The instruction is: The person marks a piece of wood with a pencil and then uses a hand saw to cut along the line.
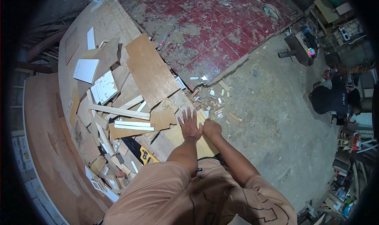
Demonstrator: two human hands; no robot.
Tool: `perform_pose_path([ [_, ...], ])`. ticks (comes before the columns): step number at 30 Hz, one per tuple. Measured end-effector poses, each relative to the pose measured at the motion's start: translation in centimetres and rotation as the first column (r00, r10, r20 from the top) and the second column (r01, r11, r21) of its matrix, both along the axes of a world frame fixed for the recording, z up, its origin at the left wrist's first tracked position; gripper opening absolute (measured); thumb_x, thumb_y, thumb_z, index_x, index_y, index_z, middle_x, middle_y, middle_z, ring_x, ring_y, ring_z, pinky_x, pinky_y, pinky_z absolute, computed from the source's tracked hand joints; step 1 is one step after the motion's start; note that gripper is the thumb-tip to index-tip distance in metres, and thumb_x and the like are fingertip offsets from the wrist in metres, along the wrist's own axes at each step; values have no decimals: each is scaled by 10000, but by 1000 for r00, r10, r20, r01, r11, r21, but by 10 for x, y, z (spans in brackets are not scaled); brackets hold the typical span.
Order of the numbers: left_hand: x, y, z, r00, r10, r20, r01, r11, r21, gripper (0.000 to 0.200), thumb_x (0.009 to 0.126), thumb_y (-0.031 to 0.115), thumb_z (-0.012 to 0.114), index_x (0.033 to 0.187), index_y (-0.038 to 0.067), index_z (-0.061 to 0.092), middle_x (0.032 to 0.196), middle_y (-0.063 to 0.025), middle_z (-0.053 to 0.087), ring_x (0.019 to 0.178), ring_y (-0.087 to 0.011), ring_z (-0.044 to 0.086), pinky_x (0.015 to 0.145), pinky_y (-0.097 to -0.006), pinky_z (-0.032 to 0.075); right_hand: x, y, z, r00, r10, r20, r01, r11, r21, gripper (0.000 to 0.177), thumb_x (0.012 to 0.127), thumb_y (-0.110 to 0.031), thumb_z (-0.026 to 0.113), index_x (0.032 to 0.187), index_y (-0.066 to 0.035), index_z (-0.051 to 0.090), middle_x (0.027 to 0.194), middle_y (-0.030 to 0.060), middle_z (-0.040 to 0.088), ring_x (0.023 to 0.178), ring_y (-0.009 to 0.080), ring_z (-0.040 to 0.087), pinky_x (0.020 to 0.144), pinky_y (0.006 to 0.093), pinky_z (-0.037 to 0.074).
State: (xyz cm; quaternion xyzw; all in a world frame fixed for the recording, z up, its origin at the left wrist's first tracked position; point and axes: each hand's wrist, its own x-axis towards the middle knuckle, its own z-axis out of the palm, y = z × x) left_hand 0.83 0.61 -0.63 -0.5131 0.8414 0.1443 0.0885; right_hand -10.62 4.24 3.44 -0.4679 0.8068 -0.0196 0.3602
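My left hand (pixel 189 125) lies flat with fingers spread, pressed on a pale wooden board (pixel 179 137) at the near edge of the workbench. Close beside it, my right hand (pixel 213 129) is closed in a fist at the board's right edge; whatever it may grip is hidden. To the left rests a handsaw (pixel 147 156) with a yellow handle and dark blade. A thin black pen or pencil (pixel 155 137) lies between the saw and the board. Two white-faced strips (pixel 134 125) sit on a brown panel (pixel 164 119) left of my left hand.
A larger plywood sheet (pixel 150 71) lies farther up the bench, among white panels (pixel 86 70) and wood offcuts. Scraps litter the concrete floor (pixel 268 114) beside the raised red tiled floor (pixel 221 24). A person in a dark shirt (pixel 331 98) crouches at the right.
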Motion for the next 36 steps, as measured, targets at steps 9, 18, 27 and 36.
perform_pose_path([
  [9, 2, -1, 1, 999, -12, -31, 12, 1000, -14, 805, 852, 407, 493, 1549, 161, 173, 1619, -126, 60, 1484, -372, 24, 1157, -613, 4, -11, 111, 44, 997, -73, 18, 69, 982, 176, 250, 871, -162, 507, 1020, 20, 592, 914, 261, 690, 870, 407, 691, 755, 504, 548],
  [18, 1, -1, 5, 1000, -3, -30, 3, 1000, -4, 805, 842, 398, 486, 1542, 140, 185, 1616, -135, 79, 1486, -374, 24, 1157, -611, -1, -8, 27, 3, 998, 52, 36, -56, 990, 130, 260, 851, -141, 512, 1005, 5, 663, 975, 229, 696, 893, 390, 695, 770, 474, 556],
  [27, 3, -1, 0, 1000, -8, -23, 8, 1000, -8, 795, 847, 419, 475, 1542, 152, 198, 1619, -129, 79, 1487, -369, 25, 1158, -615, -8, -24, 86, 65, 997, -29, 70, 14, 978, 208, 257, 873, -144, 473, 950, -6, 676, 1019, 261, 677, 929, 388, 684, 786, 492, 544],
  [36, 3, -1, -1, 1000, -6, -8, 6, 1000, 2, 784, 859, 414, 468, 1543, 148, 194, 1620, -130, 60, 1486, -371, 25, 1158, -611, -11, -30, 47, 72, 992, 83, 100, -106, 959, 262, 250, 822, -134, 547, 948, 14, 704, 1010, 252, 686, 936, 388, 686, 808, 466, 547],
])
